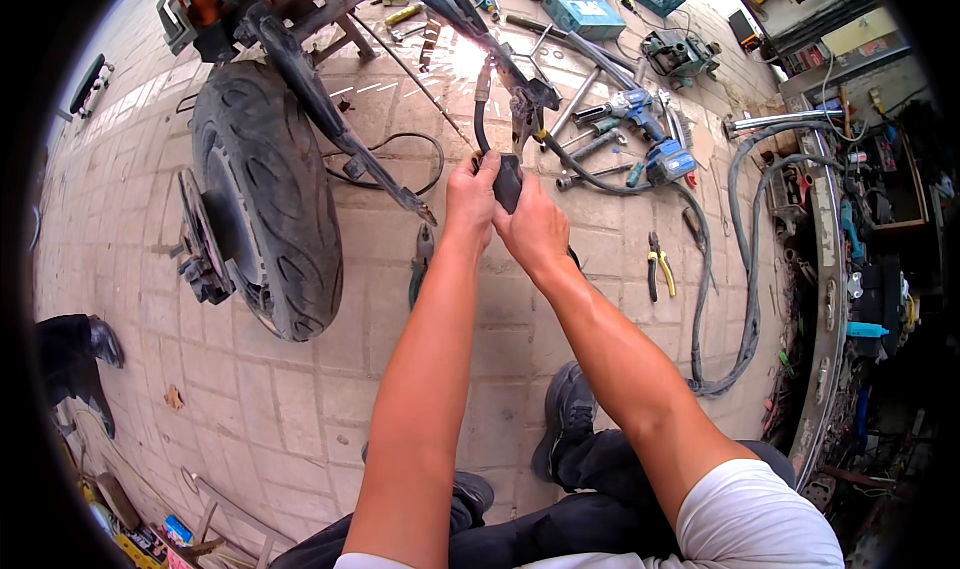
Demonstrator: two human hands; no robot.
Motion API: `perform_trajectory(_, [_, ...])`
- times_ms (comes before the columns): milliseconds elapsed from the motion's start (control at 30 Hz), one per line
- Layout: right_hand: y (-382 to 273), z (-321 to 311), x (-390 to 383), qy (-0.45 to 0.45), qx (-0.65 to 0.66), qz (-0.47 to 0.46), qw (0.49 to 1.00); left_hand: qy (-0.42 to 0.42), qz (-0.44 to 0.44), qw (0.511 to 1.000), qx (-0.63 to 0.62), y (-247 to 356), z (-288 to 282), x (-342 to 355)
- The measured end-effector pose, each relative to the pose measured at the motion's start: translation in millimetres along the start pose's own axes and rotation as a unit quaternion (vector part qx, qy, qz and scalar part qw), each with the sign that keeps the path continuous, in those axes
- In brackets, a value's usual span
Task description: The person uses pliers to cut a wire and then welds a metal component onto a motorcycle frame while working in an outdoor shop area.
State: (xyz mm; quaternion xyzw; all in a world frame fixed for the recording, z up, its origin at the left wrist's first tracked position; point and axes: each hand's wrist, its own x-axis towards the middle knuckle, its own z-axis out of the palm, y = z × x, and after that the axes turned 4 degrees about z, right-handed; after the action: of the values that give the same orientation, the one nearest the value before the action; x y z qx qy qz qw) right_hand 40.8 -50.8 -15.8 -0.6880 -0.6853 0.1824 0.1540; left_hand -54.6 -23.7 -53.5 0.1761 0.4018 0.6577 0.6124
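Both my hands grip a welding torch by its black handle (508,183). My left hand (470,201) closes round its left side, and my right hand (538,231) wraps it from the right. The torch's curved black neck (480,124) reaches up to a metal nozzle (484,81). A bright white glare burns beside the nozzle, against the dark metal frame (455,7), hiding the spot itself. A thin rod (425,87) slants down to my left fingers; whether they hold it I cannot tell. Right of the neck, a worn metal clamp-like piece (522,119) meets the frame.
A wheel with a black tyre (275,204) stands left. Pliers (421,259) lie beside my left forearm, yellow-handled pliers (660,267) to the right. A blue cordless tool (650,134), loose tools and thick cables (745,269) spread rightward. Another person's shoe (104,342) shows far left.
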Motion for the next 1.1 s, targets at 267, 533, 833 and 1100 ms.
perform_trajectory(267, [3, -1, 0, 0.039, 0.01, -0.017, 0.999, 0.001, -0.001, 1.0, 0.013, -7, -3, 5])
perform_trajectory(533, [0, 2, -2, 0.043, 0.001, 0.003, 0.999, -0.018, -0.014, 1.0, -0.002, -3, -6, 2])
perform_trajectory(833, [1, 7, -2, 0.036, -0.004, 0.02, 0.999, -0.039, -0.022, 0.999, -0.031, -8, -10, 6])
perform_trajectory(1100, [3, 10, 1, 0.041, 0.016, 0.031, 0.999, -0.064, -0.029, 0.997, -0.031, -10, -13, 11])
